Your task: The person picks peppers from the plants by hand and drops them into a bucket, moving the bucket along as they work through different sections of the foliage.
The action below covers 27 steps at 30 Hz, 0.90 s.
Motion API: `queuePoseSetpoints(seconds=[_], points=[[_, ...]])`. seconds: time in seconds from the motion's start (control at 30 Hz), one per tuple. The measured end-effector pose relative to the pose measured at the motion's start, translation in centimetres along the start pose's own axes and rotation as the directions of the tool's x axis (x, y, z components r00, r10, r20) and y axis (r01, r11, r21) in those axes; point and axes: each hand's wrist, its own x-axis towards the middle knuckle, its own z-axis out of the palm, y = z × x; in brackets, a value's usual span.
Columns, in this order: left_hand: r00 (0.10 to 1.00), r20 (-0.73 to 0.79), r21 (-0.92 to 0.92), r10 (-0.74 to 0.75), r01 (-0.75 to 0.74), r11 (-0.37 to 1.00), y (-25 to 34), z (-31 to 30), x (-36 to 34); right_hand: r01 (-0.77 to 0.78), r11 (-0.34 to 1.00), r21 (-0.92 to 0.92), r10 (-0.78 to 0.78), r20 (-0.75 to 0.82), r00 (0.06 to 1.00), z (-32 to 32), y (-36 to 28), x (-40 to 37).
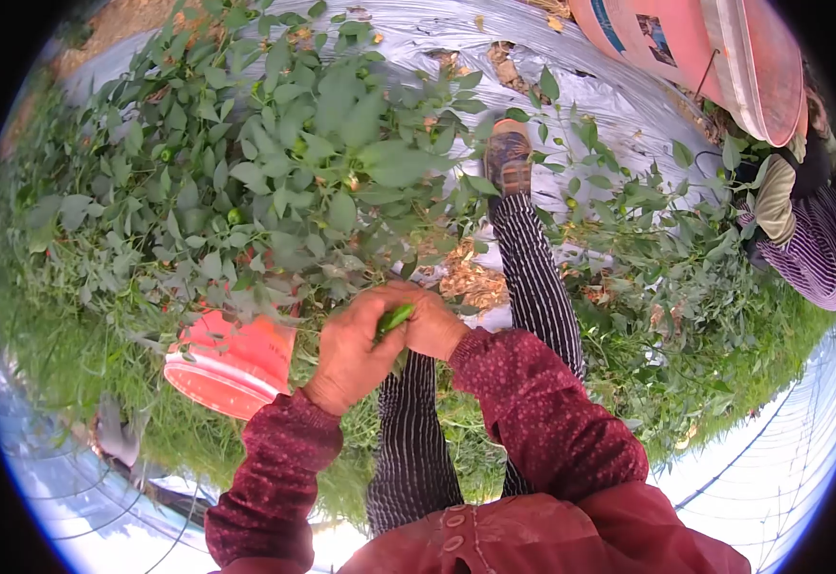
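My two hands meet in front of my legs, at the edge of a leafy pepper plant (313,143). A green pepper (395,319) pokes out between the thumb and fingers of my left hand (349,346), which is closed round it. My right hand (431,323) is closed too, pressed against the left one beside the pepper. What lies inside its curled fingers is hidden. Small green peppers, such as a round one (235,216), hang among the leaves.
A red bucket (236,356) leans to the left of my hands, partly behind foliage. At upper right lies a larger pink bucket (667,57), near another person in a striped garment (810,239). Silver plastic mulch (418,53) covers the bed, where my shoe (509,158) rests.
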Motion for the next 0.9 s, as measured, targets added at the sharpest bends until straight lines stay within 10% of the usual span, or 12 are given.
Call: queuePoseSetpoints(seconds=[0.1,0.2,0.23,0.27,0.33,0.5,0.7,0.9], points=[[0.996,0.057,-0.049,-0.067,0.07,0.996,2.1,-0.4,0.0,-0.026,0.972,-0.234,0.028,0.004,1.0,-0.1,-0.1,-0.3],[0.996,0.079,0.151,-0.037,0.024,0.988,4.0,-1.4,1.2,-0.014,0.998,-0.069,0.02,0.084,0.996,-0.5,0.2,-0.5],[0.999,0.04,0.305,0.003,-0.015,0.952,3.3,-1.9,2.0,-0.124,0.871,-0.475,0.155,0.027,0.988,0.7,0.6,-0.5],[0.999,0.037,0.305,0.008,-0.019,0.952,3.1,-2.4,3.2,-0.12,0.87,-0.477,0.151,0.026,0.988,0.8,-0.3,-0.4],[0.968,0.055,0.657,0.245,-0.22,0.721,2.9,-3.6,6.0,-0.157,0.767,-0.622,0.217,0.021,0.976,1.0,-1.7,-0.2],[0.926,0.027,0.947,0.375,-0.145,0.288,3.5,-8.1,10.7,-0.125,0.608,-0.784,0.259,0.046,0.965,1.5,-2.2,0.0],[0.97,0.028,0.968,-0.24,0.034,0.25,-0.7,-10.9,7.2,-0.054,0.542,-0.839,-0.066,-0.107,0.992,1.2,-3.3,0.6],[0.98,-0.044,0.787,-0.194,0.154,0.598,-3.4,-8.0,1.8,-0.081,0.61,-0.788,-0.088,-0.169,0.982,-0.3,-5.9,1.8]])
